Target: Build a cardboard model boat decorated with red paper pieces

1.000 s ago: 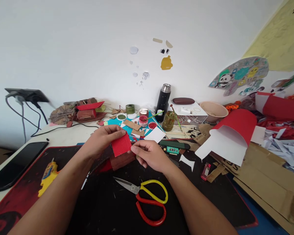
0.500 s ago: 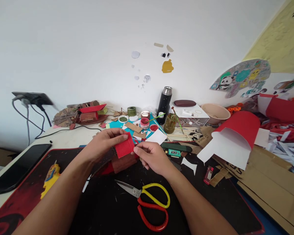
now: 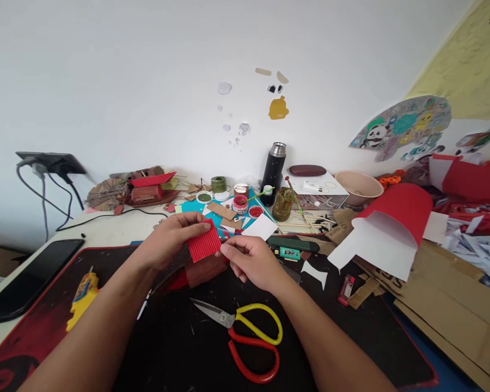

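Observation:
A small piece of red corrugated paper (image 3: 204, 246), its ridges showing, is held up over the dark mat. My left hand (image 3: 173, 237) grips it by the upper left, thumb on the ridged face. At its lower right corner, the thumb and fingertips of my right hand (image 3: 249, 258) are pinched together on the edge; whether they also hold something smaller cannot be made out. Just below the paper lies a brown and red folded piece (image 3: 204, 271), partly covered. Nearer to me, scissors (image 3: 228, 321) with one yellow and one red handle rest on the mat, blades slightly apart.
Paint jars (image 3: 240, 203), a black thermos (image 3: 273, 169) and a murky brush jar (image 3: 283, 204) stand behind my hands. On the right are a curved red sheet (image 3: 396, 212), a lighter (image 3: 346, 289) and cardboard (image 3: 449, 305). A yellow cutter (image 3: 84, 296) and a phone (image 3: 32, 280) lie left.
The red corrugated paper has shifted slightly left and turned a little in my left hand. My right hand stays pinched at its corner. The whole view has moved very slightly.

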Demonstrator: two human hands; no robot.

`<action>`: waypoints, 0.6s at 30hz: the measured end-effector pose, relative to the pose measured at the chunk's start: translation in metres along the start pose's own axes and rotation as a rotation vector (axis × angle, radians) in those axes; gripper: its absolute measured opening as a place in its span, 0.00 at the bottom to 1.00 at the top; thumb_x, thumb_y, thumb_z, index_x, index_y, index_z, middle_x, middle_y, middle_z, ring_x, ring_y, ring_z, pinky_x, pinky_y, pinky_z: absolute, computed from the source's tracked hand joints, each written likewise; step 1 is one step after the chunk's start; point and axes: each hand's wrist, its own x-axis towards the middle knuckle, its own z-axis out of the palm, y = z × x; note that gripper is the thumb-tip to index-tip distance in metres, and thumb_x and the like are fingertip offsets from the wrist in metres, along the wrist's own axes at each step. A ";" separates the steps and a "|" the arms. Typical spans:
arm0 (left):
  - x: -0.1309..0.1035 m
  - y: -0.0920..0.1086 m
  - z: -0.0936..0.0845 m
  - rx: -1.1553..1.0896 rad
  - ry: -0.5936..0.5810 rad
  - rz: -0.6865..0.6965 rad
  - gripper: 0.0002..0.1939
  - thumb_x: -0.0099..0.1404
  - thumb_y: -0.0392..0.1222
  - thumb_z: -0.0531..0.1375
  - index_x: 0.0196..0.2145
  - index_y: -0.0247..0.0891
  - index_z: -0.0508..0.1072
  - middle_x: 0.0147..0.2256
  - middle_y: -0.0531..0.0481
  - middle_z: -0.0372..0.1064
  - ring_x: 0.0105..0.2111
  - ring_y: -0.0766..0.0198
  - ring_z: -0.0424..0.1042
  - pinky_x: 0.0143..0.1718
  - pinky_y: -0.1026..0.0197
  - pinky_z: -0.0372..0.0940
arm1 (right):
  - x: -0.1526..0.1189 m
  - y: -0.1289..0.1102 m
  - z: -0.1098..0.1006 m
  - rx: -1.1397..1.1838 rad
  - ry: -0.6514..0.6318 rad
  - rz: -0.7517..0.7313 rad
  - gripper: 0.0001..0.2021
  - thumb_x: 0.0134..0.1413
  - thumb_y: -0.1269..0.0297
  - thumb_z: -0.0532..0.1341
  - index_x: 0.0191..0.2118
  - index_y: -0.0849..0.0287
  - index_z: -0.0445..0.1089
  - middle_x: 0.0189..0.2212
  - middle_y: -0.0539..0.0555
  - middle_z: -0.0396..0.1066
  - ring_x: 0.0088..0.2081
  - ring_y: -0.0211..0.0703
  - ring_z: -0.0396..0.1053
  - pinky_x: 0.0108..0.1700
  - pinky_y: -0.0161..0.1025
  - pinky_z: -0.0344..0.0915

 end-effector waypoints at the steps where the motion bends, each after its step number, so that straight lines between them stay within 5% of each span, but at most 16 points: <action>1: 0.001 0.000 -0.001 -0.032 0.011 -0.004 0.21 0.40 0.47 0.82 0.28 0.38 0.80 0.28 0.51 0.78 0.26 0.63 0.73 0.28 0.63 0.67 | 0.000 0.000 -0.001 0.019 -0.003 0.003 0.19 0.67 0.47 0.63 0.39 0.61 0.77 0.16 0.42 0.64 0.15 0.31 0.58 0.20 0.31 0.53; 18: 0.002 0.000 0.000 0.025 0.032 0.040 0.21 0.42 0.50 0.81 0.27 0.39 0.77 0.27 0.50 0.77 0.25 0.61 0.72 0.26 0.61 0.67 | 0.002 0.000 -0.002 0.085 0.009 0.007 0.18 0.65 0.45 0.64 0.39 0.58 0.72 0.18 0.43 0.67 0.16 0.31 0.58 0.19 0.31 0.53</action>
